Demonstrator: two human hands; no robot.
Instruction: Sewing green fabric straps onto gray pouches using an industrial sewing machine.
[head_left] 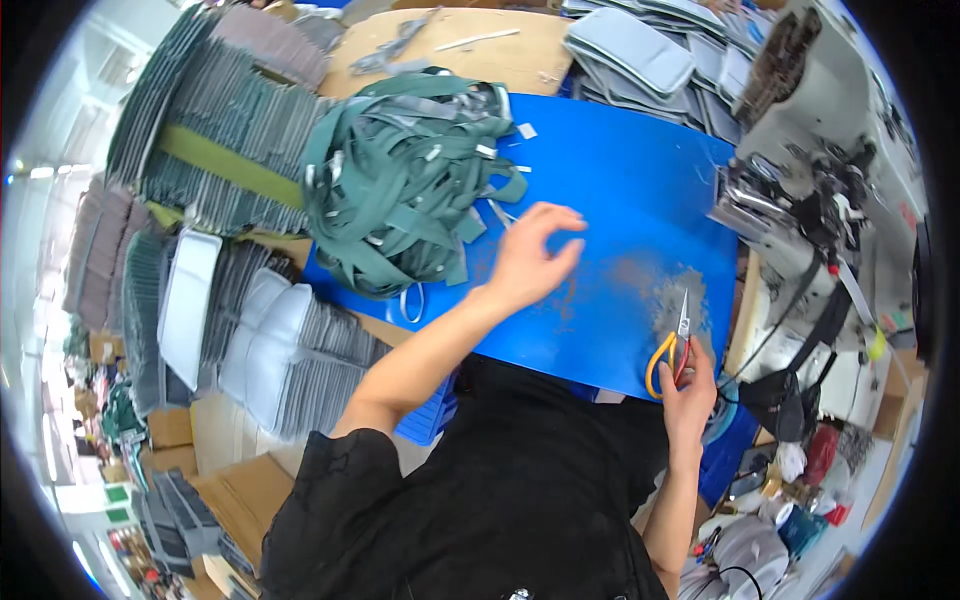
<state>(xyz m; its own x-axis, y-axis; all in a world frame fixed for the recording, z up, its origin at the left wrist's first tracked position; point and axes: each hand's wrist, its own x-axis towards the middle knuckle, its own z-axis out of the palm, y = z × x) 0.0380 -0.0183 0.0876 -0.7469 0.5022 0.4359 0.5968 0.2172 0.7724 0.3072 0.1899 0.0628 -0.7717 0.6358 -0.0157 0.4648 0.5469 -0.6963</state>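
Observation:
Above the blue table top (pixel 620 180), my left hand (pixel 535 255) hovers with its fingers curved and apart, nothing between them. My right hand (pixel 687 385) is closed around a pair of scissors (pixel 684 326) with one yellow and one red handle, near the table's right front corner. The blades point away from me and look nearly together. Just left of and beyond my left hand lies a large tangled heap of green webbing straps (pixel 400 190). A few small white scraps (pixel 527 131) lie beside the heap.
A sewing machine (pixel 800 180) stands at the right. Stacks of grey and green fabric panels (pixel 225 110) rise at the left, with light grey padded panels (pixel 270 340) below. More grey panels (pixel 630 50) are piled at the back. Dark dust or lint (pixel 640 275) marks the table.

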